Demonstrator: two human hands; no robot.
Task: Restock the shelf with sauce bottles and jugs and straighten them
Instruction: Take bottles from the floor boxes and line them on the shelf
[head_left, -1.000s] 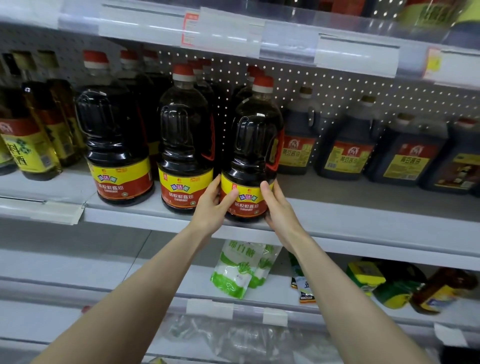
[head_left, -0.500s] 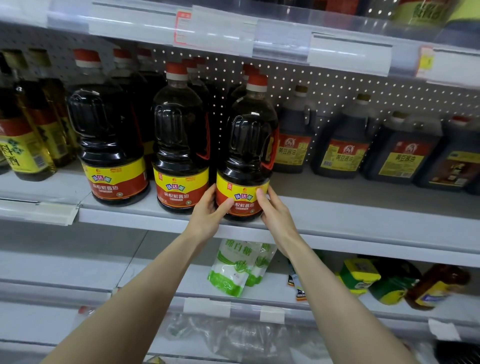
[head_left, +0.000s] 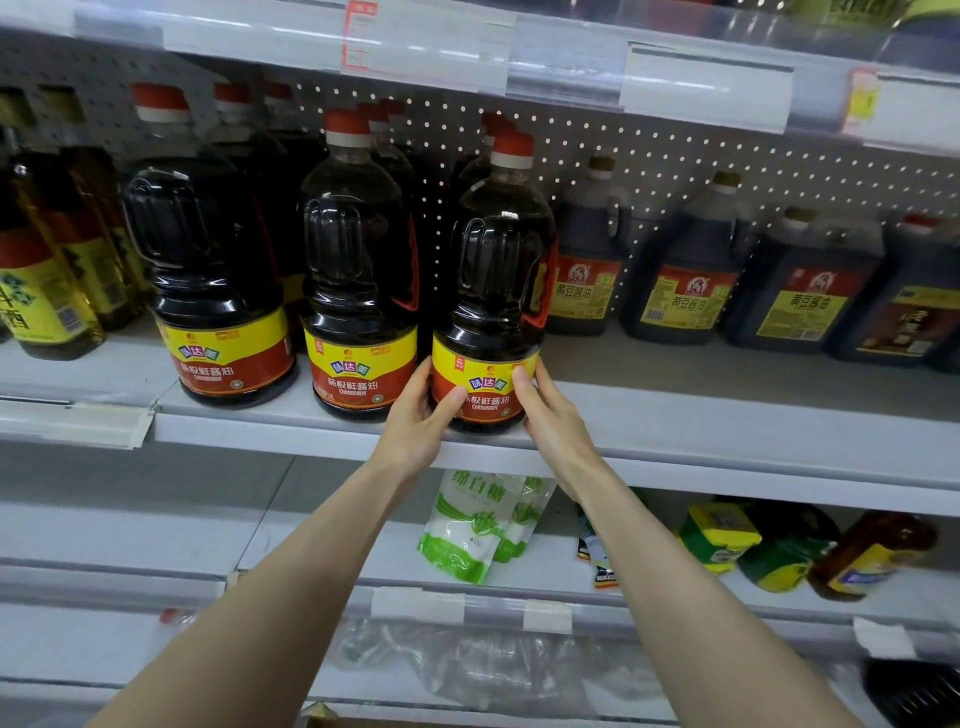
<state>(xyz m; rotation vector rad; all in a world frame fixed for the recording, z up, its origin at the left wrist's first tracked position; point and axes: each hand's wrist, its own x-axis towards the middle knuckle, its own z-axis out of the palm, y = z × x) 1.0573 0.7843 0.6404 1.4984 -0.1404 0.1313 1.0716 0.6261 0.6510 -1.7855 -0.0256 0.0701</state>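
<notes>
A big dark sauce bottle (head_left: 493, 270) with a red cap and a yellow-red label stands at the front edge of the grey middle shelf (head_left: 727, 431). My left hand (head_left: 421, 421) grips its base from the left, thumb on the label. My right hand (head_left: 550, 421) grips the base from the right in the same way. Two matching bottles (head_left: 358, 291) (head_left: 208, 270) stand upright in a row to its left, with more of the same kind behind them.
Dark squat jugs (head_left: 685, 275) stand further back on the right of the same shelf. Yellow oil bottles (head_left: 41, 280) fill the left end. On the shelf below lie sugar bags (head_left: 467, 525), green-yellow packs (head_left: 717, 535) and a toppled amber bottle (head_left: 872, 556).
Both hands have stayed on the bottle's base, and the bottle keeps its place at the shelf's front edge. Only the view has shifted a little.
</notes>
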